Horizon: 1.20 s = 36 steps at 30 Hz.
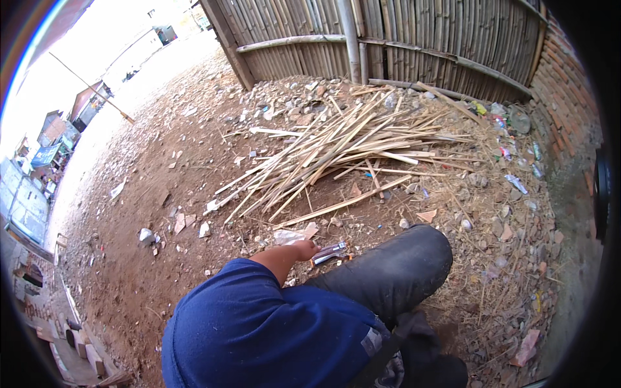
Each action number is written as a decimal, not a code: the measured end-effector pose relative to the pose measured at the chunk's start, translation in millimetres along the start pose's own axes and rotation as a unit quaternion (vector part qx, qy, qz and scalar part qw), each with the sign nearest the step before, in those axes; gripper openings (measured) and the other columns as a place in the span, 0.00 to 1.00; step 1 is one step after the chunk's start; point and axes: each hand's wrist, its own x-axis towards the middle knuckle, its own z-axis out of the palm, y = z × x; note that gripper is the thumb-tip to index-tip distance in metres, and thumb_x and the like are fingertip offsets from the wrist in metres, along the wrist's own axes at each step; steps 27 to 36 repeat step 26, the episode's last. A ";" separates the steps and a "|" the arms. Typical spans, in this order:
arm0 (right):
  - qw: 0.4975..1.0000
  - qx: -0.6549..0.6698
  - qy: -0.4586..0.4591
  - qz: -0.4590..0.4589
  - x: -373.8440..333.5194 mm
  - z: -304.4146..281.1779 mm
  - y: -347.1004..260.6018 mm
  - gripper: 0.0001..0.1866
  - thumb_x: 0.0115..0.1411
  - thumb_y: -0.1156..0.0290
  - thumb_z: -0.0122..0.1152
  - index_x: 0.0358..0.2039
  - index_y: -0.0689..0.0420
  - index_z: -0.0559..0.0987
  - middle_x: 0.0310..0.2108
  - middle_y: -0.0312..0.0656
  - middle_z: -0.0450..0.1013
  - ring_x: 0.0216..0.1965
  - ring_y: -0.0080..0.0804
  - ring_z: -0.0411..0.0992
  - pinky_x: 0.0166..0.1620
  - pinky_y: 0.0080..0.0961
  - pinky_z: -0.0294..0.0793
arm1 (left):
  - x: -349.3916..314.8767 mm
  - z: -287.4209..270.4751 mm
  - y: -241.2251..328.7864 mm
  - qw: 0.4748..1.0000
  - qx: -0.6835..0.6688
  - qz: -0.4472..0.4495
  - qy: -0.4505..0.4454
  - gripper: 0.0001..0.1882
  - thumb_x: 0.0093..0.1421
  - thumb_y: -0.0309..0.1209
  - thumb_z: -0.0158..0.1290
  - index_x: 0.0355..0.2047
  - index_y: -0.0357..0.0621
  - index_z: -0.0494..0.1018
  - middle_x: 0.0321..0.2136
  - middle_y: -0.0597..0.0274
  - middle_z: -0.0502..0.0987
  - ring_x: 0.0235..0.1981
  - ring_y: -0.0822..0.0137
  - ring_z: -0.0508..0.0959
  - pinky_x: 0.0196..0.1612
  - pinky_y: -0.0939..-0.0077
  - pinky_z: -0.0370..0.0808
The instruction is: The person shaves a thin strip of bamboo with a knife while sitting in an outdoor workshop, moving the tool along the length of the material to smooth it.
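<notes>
My left hand [302, 250] reaches low over the dirt, the arm coming out of a dark blue sleeve. Its fingers are closed at the near end of a crumpled wrapper [330, 253], purple and silver with some orange. Just behind the hand lies a piece of pale, clear plastic [288, 237]. My bent knee in dark trousers [414, 258] is right beside the wrapper. My right hand is out of view.
A loose heap of split bamboo sticks [343, 152] lies ahead, before a bamboo fence [427, 39]. A brick wall [563, 90] stands at the right, with scattered litter, such as a plastic wrapper [516, 183], near it. Stones [147, 236] and broken tile dot the ground.
</notes>
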 end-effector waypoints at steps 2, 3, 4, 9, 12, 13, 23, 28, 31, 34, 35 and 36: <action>1.000 0.000 0.016 0.014 -17.0 -9.1 17.1 0.20 0.53 0.56 0.66 0.33 0.63 0.83 0.25 0.51 0.79 0.28 0.44 0.79 0.36 0.40 0.76 | -16.3 -11.0 16.3 1.000 -0.028 -0.006 -0.013 0.36 0.70 0.59 0.34 0.58 0.41 0.73 0.57 0.44 0.74 0.60 0.44 0.71 0.64 0.53 0.65; 1.000 -0.003 0.021 0.013 -19.5 -8.8 19.7 0.20 0.53 0.56 0.66 0.33 0.63 0.83 0.25 0.51 0.79 0.28 0.44 0.79 0.36 0.40 0.76 | -7.9 -4.2 -0.8 1.000 -0.024 0.002 0.016 0.36 0.69 0.61 0.36 0.58 0.45 0.73 0.55 0.44 0.75 0.59 0.47 0.73 0.63 0.55 0.67; 1.000 -0.004 0.022 0.012 -23.0 -10.7 23.8 0.20 0.53 0.56 0.66 0.33 0.63 0.83 0.25 0.51 0.79 0.28 0.44 0.79 0.36 0.40 0.76 | 0.0 0.7 -13.6 0.999 -0.027 0.006 0.030 0.35 0.69 0.61 0.36 0.58 0.44 0.73 0.55 0.44 0.75 0.59 0.47 0.73 0.62 0.55 0.67; 0.992 0.010 0.089 0.088 -96.3 -19.1 146.2 0.20 0.54 0.56 0.66 0.33 0.63 0.84 0.25 0.51 0.79 0.28 0.44 0.79 0.36 0.39 0.76 | 14.9 -1.9 25.5 0.993 -0.052 0.080 0.063 0.35 0.69 0.59 0.38 0.52 0.42 0.77 0.50 0.46 0.79 0.53 0.50 0.77 0.57 0.57 0.72; 0.989 0.004 0.135 0.053 -132.4 -33.9 192.8 0.20 0.54 0.56 0.66 0.33 0.63 0.84 0.25 0.51 0.79 0.28 0.43 0.79 0.35 0.39 0.76 | 50.5 -0.6 2.7 0.981 -0.170 0.071 0.059 0.33 0.68 0.60 0.41 0.42 0.43 0.80 0.30 0.54 0.83 0.34 0.58 0.82 0.42 0.61 0.78; 0.988 -0.009 0.153 0.034 -139.1 -41.0 212.4 0.20 0.54 0.55 0.66 0.33 0.62 0.84 0.25 0.51 0.79 0.28 0.43 0.79 0.35 0.39 0.76 | 53.9 2.7 5.5 0.959 -0.250 0.106 0.081 0.32 0.68 0.60 0.41 0.39 0.42 0.79 0.28 0.54 0.82 0.32 0.59 0.82 0.38 0.58 0.78; 0.946 0.270 0.182 0.015 -146.0 -102.4 114.1 0.26 0.55 0.63 0.73 0.52 0.61 0.79 0.48 0.44 0.79 0.49 0.34 0.77 0.55 0.31 0.73 | -99.3 -112.5 237.9 0.846 -0.270 0.417 0.195 0.22 0.72 0.47 0.46 0.44 0.39 0.77 0.36 0.60 0.80 0.37 0.72 0.79 0.38 0.76 0.76; 0.823 0.392 0.387 -0.139 -223.8 -194.4 20.9 0.09 0.63 0.78 0.60 0.45 0.60 0.80 0.51 0.43 0.77 0.52 0.29 0.74 0.57 0.26 0.71 | -177.5 -158.3 314.0 0.721 -0.247 0.622 0.181 0.21 0.73 0.45 0.44 0.46 0.39 0.77 0.45 0.53 0.80 0.44 0.62 0.81 0.53 0.65 0.76; 0.823 0.392 0.387 -0.139 -223.8 -194.4 20.9 0.09 0.63 0.78 0.60 0.45 0.60 0.80 0.51 0.43 0.77 0.52 0.29 0.74 0.57 0.26 0.71 | -177.5 -158.3 314.0 0.721 -0.247 0.622 0.181 0.21 0.73 0.45 0.44 0.46 0.39 0.77 0.45 0.53 0.80 0.44 0.62 0.81 0.53 0.65 0.76; 0.823 0.392 0.387 -0.139 -223.8 -194.4 20.9 0.09 0.63 0.78 0.60 0.45 0.60 0.80 0.51 0.43 0.77 0.52 0.29 0.74 0.57 0.26 0.71 | -177.5 -158.3 314.0 0.721 -0.247 0.622 0.181 0.21 0.73 0.45 0.44 0.46 0.39 0.77 0.45 0.53 0.80 0.44 0.62 0.81 0.53 0.65 0.76; 0.823 0.392 0.387 -0.139 -223.8 -194.4 20.9 0.09 0.63 0.78 0.60 0.45 0.60 0.80 0.51 0.43 0.77 0.52 0.29 0.74 0.57 0.26 0.71 | -177.5 -158.3 314.0 0.721 -0.247 0.622 0.181 0.21 0.73 0.45 0.44 0.46 0.39 0.77 0.45 0.53 0.80 0.44 0.62 0.81 0.53 0.65 0.76; 0.823 0.392 0.387 -0.139 -223.8 -194.4 20.9 0.09 0.63 0.78 0.60 0.45 0.60 0.80 0.51 0.43 0.77 0.52 0.29 0.74 0.57 0.26 0.71 | -177.5 -158.3 314.0 0.721 -0.247 0.622 0.181 0.21 0.73 0.45 0.44 0.46 0.39 0.77 0.45 0.53 0.80 0.44 0.62 0.81 0.53 0.65 0.76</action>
